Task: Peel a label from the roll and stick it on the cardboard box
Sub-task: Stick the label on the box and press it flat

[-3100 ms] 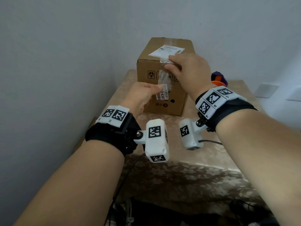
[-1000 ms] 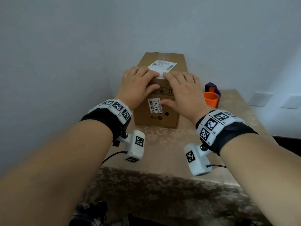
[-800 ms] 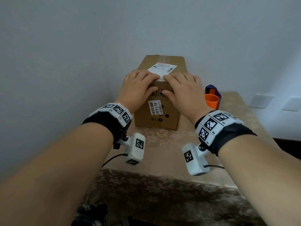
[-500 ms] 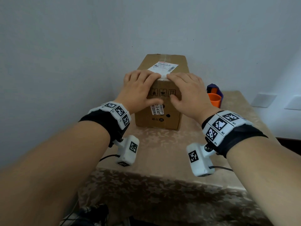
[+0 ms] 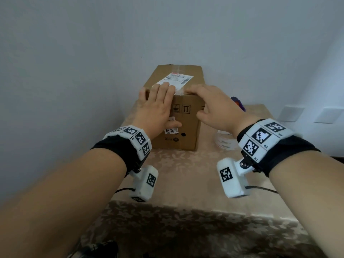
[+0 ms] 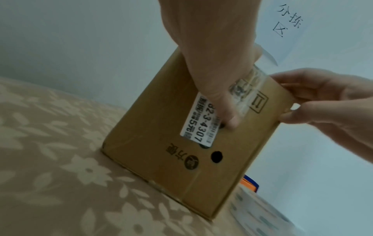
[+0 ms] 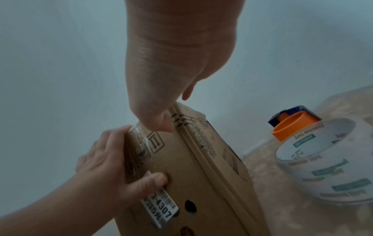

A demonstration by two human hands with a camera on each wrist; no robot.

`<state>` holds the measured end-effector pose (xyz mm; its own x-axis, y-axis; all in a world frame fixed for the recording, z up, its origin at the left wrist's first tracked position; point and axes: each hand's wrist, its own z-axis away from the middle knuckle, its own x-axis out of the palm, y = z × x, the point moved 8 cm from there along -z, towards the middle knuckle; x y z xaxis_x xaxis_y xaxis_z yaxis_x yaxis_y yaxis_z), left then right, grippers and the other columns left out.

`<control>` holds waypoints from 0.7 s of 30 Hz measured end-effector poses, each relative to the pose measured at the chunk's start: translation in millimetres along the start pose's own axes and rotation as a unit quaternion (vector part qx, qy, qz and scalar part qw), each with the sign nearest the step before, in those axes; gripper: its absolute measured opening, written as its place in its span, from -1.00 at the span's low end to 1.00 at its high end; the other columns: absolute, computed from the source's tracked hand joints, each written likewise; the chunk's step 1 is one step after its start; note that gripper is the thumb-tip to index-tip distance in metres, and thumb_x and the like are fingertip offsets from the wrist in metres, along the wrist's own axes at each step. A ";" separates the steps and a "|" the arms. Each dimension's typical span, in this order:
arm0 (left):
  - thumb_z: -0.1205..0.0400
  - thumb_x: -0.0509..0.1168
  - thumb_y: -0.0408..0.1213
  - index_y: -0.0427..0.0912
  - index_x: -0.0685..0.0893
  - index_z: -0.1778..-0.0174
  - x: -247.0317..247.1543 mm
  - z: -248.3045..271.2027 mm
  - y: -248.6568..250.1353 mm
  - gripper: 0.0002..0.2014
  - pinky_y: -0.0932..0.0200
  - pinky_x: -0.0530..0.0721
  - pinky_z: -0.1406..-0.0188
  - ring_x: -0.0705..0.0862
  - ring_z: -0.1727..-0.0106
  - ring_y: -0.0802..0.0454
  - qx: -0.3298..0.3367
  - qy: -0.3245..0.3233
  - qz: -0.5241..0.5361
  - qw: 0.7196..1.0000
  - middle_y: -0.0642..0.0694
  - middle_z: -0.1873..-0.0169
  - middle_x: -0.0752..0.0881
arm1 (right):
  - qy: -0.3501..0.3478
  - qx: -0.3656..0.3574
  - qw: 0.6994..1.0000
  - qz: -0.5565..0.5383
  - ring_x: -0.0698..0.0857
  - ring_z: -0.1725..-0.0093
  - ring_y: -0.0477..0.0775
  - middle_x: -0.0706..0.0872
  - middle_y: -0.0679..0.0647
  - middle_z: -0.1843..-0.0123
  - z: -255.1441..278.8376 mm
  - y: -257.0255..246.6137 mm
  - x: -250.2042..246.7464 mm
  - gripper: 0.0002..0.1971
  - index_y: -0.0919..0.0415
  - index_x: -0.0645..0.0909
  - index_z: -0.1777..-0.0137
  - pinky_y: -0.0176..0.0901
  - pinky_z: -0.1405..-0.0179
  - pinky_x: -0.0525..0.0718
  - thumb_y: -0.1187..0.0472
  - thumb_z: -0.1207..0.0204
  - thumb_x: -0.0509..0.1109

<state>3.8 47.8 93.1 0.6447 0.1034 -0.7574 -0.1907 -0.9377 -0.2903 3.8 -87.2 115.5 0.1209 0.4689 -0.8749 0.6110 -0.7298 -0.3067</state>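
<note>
With clear tape strip (image 6: 241,94) already over cardboard box (image 5: 178,127) edge at frame centre: nearly finished. Left hand (image 5: 158,107) fingers flat, smoothing; right hand (image 5: 216,107) fingers loosely spread, resting on box edge.

We see dim, cool, even light with a bluish-grey cast on the wall (image 5: 93,53). Soft shadow darkens the tablecloth (image 5: 186,229) along its near edge, well in front of the cardboard box (image 5: 178,140). The head view bends and stretches toward its borders. In the wrist views we find motion blur on the left hand (image 6: 212,63) and the tape roll (image 7: 322,167) beside the box looks soft.
</note>
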 end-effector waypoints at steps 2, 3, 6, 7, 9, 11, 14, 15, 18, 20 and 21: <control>-0.33 0.15 0.43 -0.25 0.31 -0.43 -7.6 -5.5 3.9 -0.06 -0.15 0.33 -0.33 0.47 -0.38 -0.19 0.018 -0.007 0.014 1.000 -0.20 -0.40 0.49 | 0.009 0.010 1.000 -0.025 0.43 -0.43 0.07 0.52 0.04 -0.46 0.9 1.9 -0.2 -0.42 0.04 0.39 -0.47 -0.05 -0.45 0.39 0.30 -0.42 0.33; -0.38 0.13 0.39 -0.25 0.40 -0.39 -15.0 -10.2 5.6 -0.15 -0.12 0.35 -0.30 0.53 -0.35 -0.18 0.031 0.009 0.047 0.998 -0.20 -0.36 0.56 | 0.016 0.011 0.999 -0.035 0.45 -0.42 0.07 0.53 0.04 -0.45 -0.2 1.4 -1.1 -0.44 0.05 0.42 -0.46 -0.04 -0.45 0.40 0.29 -0.43 0.33; -0.53 0.17 0.16 -0.22 0.55 -0.27 -26.5 -28.0 8.9 -0.44 -0.07 0.54 -0.14 0.65 -0.19 -0.17 0.073 0.011 0.160 0.984 -0.16 -0.18 0.70 | 0.036 0.018 0.997 -0.066 0.52 -0.34 0.05 0.61 0.06 -0.36 -3.7 0.7 -6.3 -0.51 0.10 0.50 -0.40 -0.12 -0.38 0.45 0.29 -0.43 0.33; -0.55 0.20 0.12 -0.22 0.55 -0.25 -24.3 -32.2 10.4 -0.48 -0.05 0.55 -0.10 0.66 -0.17 -0.16 0.086 -0.007 0.166 0.982 -0.14 -0.15 0.70 | 0.041 0.023 0.996 -0.079 0.54 -0.32 0.04 0.63 0.06 -0.33 -4.1 1.4 -7.8 -0.53 0.11 0.52 -0.38 -0.17 -0.33 0.45 0.31 -0.43 0.33; -0.52 0.25 0.14 -0.21 0.51 -0.25 -18.2 -37.5 10.4 -0.45 -0.03 0.56 -0.04 0.65 -0.14 -0.14 0.101 -0.032 0.140 0.984 -0.13 -0.14 0.69 | 0.044 0.026 0.994 -0.095 0.56 -0.29 0.03 0.65 0.06 -0.31 -4.0 1.5 -8.7 -0.55 0.11 0.55 -0.35 -0.24 -0.28 0.43 0.33 -0.43 0.34; -0.41 0.33 0.22 -0.21 0.48 -0.23 -12.0 -41.5 8.2 -0.36 -0.03 0.58 0.00 0.65 -0.12 -0.13 0.102 -0.063 0.107 0.987 -0.12 -0.13 0.67 | 0.041 0.023 0.994 -0.096 0.55 -0.30 0.03 0.64 0.06 -0.32 -4.7 -0.1 -7.6 -0.54 0.11 0.57 -0.34 -0.24 -0.28 0.41 0.34 -0.42 0.34; -0.28 0.44 0.23 -0.16 0.46 -0.10 -3.4 -48.5 7.4 -0.33 0.01 0.60 0.07 0.63 -0.01 -0.08 0.092 -0.122 0.074 0.985 -0.07 -0.03 0.61 | 0.036 0.027 0.996 -0.083 0.55 -0.32 0.04 0.62 0.06 -0.34 -6.8 -2.8 -5.1 -0.54 0.11 0.55 -0.36 -0.24 -0.28 0.41 0.33 -0.43 0.33; -0.27 0.45 0.22 -0.14 0.46 -0.07 -1.4 -50.9 6.3 -0.36 -0.01 0.64 0.09 0.63 0.03 -0.07 0.084 -0.141 0.080 0.983 -0.06 0.01 0.61 | 0.035 0.033 0.996 -0.079 0.54 -0.33 0.04 0.61 0.06 -0.34 -7.0 -2.7 -4.7 -0.53 0.10 0.55 -0.37 -0.23 -0.29 0.43 0.32 -0.43 0.33; -0.36 0.41 0.16 -0.13 0.48 0.00 -0.8 -53.6 2.4 -0.50 0.06 0.56 0.26 0.63 0.14 -0.06 0.072 -0.178 0.122 0.974 -0.03 0.16 0.63 | 0.021 0.043 0.997 -0.062 0.53 -0.34 0.05 0.60 0.05 -0.36 -6.6 -3.4 -3.0 -0.52 0.06 0.52 -0.39 -0.07 -0.35 0.52 0.32 -0.45 0.30; -0.44 0.37 0.12 -0.17 0.51 0.03 -5.3 -53.7 1.6 -0.57 0.13 0.42 0.30 0.62 0.16 -0.09 0.084 -0.186 0.132 0.970 -0.05 0.24 0.61 | 0.013 0.045 0.998 -0.045 0.53 -0.32 0.06 0.60 0.05 -0.34 -8.5 -5.9 -3.3 -0.53 0.03 0.52 -0.38 -0.04 -0.29 0.54 0.31 -0.45 0.28; -0.47 0.34 0.11 -0.19 0.54 0.02 -7.8 -53.9 1.0 -0.58 0.13 0.41 0.31 0.62 0.16 -0.10 0.088 -0.188 0.133 0.969 -0.08 0.24 0.64 | 0.010 0.046 0.998 -0.036 0.54 -0.30 0.07 0.62 0.06 -0.32 -9.8 -6.9 -3.4 -0.54 0.03 0.53 -0.37 -0.04 -0.25 0.55 0.31 -0.45 0.28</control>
<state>38.5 28.2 130.3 0.2466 0.0102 -0.9691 -0.4582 -0.8799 -0.1259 6.9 -78.9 124.3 0.0960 0.5312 -0.8418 0.5442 -0.7361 -0.4024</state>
